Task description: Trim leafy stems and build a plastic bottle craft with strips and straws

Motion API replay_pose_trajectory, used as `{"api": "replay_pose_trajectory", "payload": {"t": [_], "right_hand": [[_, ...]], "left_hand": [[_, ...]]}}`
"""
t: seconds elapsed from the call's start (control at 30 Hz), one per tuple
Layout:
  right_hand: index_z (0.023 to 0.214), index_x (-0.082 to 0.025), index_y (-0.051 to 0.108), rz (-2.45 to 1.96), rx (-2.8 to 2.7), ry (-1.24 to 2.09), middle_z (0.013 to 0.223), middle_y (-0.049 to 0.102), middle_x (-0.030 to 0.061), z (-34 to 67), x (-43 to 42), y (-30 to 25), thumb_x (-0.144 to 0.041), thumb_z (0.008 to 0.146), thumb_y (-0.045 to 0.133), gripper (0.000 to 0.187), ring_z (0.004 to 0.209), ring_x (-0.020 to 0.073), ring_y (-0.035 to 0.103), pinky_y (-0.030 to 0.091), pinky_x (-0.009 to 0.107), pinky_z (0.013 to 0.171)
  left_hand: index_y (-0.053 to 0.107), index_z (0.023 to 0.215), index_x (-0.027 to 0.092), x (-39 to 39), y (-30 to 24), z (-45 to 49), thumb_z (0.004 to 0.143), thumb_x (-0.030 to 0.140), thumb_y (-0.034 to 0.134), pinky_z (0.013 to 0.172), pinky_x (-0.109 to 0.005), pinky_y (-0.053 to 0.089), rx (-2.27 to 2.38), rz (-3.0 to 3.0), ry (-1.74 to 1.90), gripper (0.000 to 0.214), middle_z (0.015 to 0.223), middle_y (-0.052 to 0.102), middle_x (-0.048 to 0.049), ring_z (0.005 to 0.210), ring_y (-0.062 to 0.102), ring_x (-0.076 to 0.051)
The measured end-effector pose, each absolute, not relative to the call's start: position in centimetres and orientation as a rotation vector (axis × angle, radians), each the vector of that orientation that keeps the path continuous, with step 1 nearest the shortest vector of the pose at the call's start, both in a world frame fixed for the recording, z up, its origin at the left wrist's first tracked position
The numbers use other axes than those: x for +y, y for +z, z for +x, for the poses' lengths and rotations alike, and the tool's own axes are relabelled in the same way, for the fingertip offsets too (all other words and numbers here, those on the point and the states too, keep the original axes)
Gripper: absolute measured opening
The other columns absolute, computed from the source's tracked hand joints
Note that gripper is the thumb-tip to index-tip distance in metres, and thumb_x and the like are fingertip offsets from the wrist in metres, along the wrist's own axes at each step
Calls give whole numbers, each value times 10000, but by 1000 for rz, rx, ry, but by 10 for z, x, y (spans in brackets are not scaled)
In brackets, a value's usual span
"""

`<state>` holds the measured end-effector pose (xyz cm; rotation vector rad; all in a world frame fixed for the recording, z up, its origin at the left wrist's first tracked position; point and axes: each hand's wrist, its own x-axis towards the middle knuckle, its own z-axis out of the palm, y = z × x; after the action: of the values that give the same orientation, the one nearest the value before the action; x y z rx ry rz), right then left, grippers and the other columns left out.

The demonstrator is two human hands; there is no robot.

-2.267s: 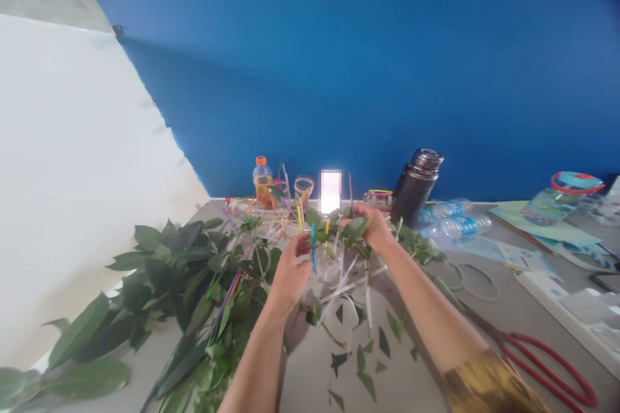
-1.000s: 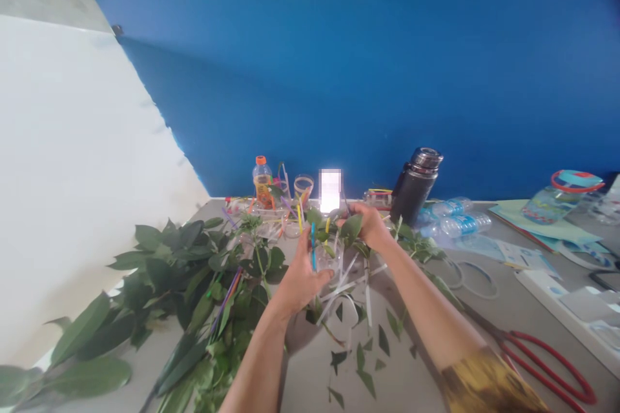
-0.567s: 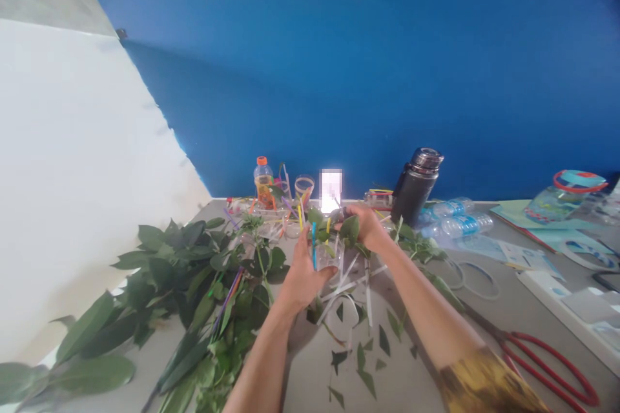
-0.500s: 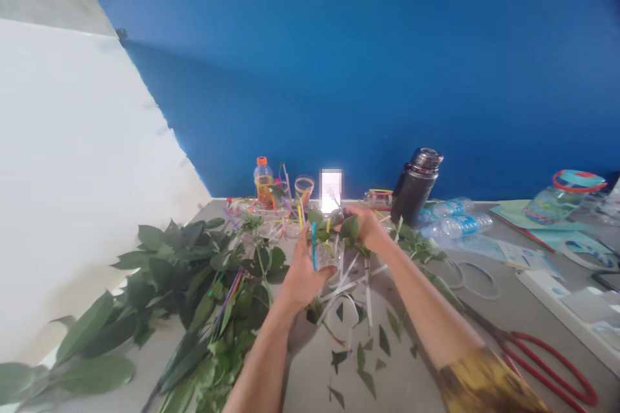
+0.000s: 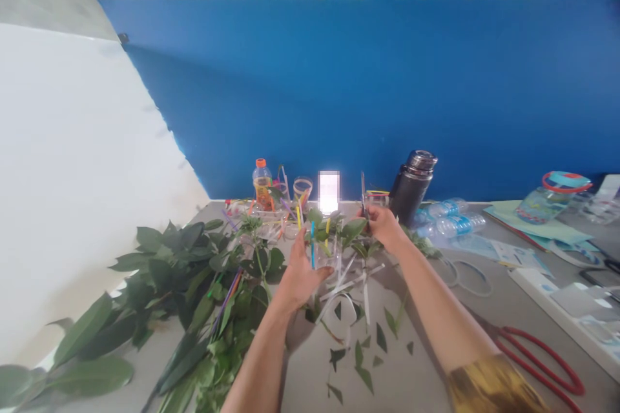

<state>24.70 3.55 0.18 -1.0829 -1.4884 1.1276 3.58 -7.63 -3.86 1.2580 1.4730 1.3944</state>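
My left hand [image 5: 300, 276] stands open, fingers spread, right beside a transparent plastic cup [image 5: 326, 258]. Green leaves and a blue straw [image 5: 312, 245] stick out of the cup, and leaves hide part of it. My right hand [image 5: 385, 227] is behind and to the right of the cup. It pinches a thin dark upright item [image 5: 363, 195], too slim to identify. White paper strips [image 5: 346, 287] and cut leaf pieces [image 5: 361, 355] lie on the grey table [image 5: 465, 316] in front of the cup.
A large pile of leafy branches [image 5: 165, 271] lies left of my hands. Behind stand an orange-capped drink bottle [image 5: 262, 186], a dark thermos [image 5: 411, 190] and water bottles [image 5: 448, 216]. Red-handled scissors [image 5: 537, 361] lie at right, below a blue wall [image 5: 339, 90].
My right hand has moved right, away from the cup, raising the thin dark item upright. My left hand has let go of the cup and spread its fingers. The view has tilted slightly.
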Motion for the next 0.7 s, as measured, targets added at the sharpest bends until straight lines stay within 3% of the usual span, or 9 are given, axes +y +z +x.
{"api": "replay_pose_trajectory", "payload": {"t": [0.1,0.17,0.23,0.3,0.37,0.53,0.7], "right_hand": [[767,-175,715,-1084,-1488,1063,662,699,28,262,25,4,-498,649,808,356,593,165,586,434,276,563],[799,-174,736,-1077,-1498,1012,710,727,56,275,15,2,-555,716,767,392,599,171,586,434,281,557],[792,-172,749,-1115,-1478,941,683,717,61,288,5,-2,-602,756,725,432,566,166,555,409,281,528],[739,-169,751,-1204,-1407,859,570,646,37,298,-2,-7,-627,772,694,463,500,147,480,355,277,483],[696,-165,745,-1284,-1300,777,513,591,16,305,-6,-14,-614,772,687,459,458,124,400,301,273,451],[729,-148,749,-1288,-1112,678,561,621,8,319,-2,-30,-557,756,710,412,461,102,366,275,258,439],[718,-153,744,-1267,-1063,611,511,560,-21,336,6,-38,-549,784,697,405,457,101,366,272,255,443]], "left_hand": [[522,1424,296,-79,-33,27,524,176,913,1137,-456,398,1508,1259,1418,989,1539,507,-126,1383,522,-363],[606,1332,263,-88,-25,19,559,222,900,1105,-438,408,1606,1335,1405,828,1450,590,-131,1335,554,-360],[716,1102,222,-101,-13,12,646,298,848,1000,-404,452,1763,1475,1281,481,1206,719,-122,1173,641,-343],[724,816,211,-117,1,12,763,374,740,810,-354,470,1845,1614,1026,172,879,750,-75,870,681,-282],[688,723,209,-130,13,22,857,380,612,700,-308,431,1716,1743,807,230,728,711,-34,723,635,-220],[734,904,191,-131,17,73,883,401,576,696,-279,423,1306,1911,490,264,880,763,-37,789,653,-197],[731,869,184,-101,7,121,881,353,557,700,-314,413,1347,2106,330,242,882,758,-82,801,665,-231]]}}
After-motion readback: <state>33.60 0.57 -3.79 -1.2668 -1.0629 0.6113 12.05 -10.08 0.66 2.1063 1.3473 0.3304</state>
